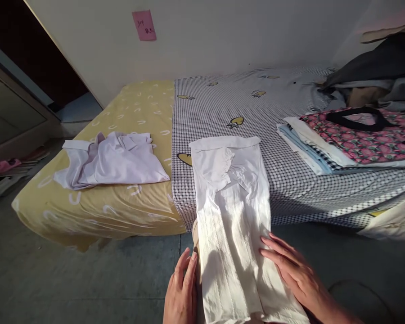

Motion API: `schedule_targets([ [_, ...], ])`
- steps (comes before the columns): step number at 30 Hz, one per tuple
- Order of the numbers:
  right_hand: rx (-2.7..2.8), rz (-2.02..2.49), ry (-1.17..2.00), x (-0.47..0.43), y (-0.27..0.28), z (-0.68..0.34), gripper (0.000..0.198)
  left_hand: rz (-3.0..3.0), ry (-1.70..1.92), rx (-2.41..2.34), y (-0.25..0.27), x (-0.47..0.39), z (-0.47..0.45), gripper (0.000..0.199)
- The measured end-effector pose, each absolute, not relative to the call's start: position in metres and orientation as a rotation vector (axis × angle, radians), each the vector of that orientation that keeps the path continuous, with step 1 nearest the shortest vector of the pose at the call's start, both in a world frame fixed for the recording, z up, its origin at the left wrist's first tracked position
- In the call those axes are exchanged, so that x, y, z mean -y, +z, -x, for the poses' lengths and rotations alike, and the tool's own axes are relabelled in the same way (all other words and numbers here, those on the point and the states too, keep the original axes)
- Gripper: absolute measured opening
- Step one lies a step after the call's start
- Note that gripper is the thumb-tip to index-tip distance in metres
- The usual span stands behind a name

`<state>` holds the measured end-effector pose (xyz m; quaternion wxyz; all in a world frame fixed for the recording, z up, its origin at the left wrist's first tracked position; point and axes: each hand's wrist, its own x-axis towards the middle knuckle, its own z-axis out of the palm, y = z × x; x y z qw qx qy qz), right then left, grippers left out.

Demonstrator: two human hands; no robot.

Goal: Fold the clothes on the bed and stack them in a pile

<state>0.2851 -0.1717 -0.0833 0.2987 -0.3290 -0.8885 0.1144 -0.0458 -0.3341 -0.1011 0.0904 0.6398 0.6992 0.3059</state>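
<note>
A white garment (236, 216) with ruffled trim near its top lies folded lengthwise. Its upper end rests on the bed's edge and the rest hangs toward me. My right hand (293, 270) lies on the garment's right side, fingers stretched out and touching the cloth. Beside its left edge is my left hand (182, 288), fingers extended and a little apart; whether they touch the cloth is hard to see. Neither hand grips anything. Under the left edge a beige surface (196, 238) shows in part.
A pale lilac shirt (118, 159) lies loosely on the yellow sheet (145, 105) at left. On the checked sheet (216, 105), a folded stack (367, 139) with a pink floral top sits at right. Dark clothes (381, 63) are heaped behind it. A pink note (144, 25) hangs on the wall.
</note>
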Motion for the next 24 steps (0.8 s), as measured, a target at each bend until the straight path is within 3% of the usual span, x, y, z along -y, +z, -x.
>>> schedule_targets([
  [9, 2.297, 0.823, 0.316, 0.172, -0.086, -0.299, 0.047, -1.805, 0.949, -2.215, -0.087, 0.325, 0.016, 0.055],
  [20, 2.264, 0.81, 0.202, 0.175, -0.073, -0.308, 0.062, -2.561, 0.525, -2.172, -0.036, 0.331, 0.014, 0.07],
  [24, 2.324, 0.722, 0.13, 0.169, -0.062, -0.306, 0.064, -2.611, 0.46, -2.177, -0.036, 0.317, 0.016, 0.062],
])
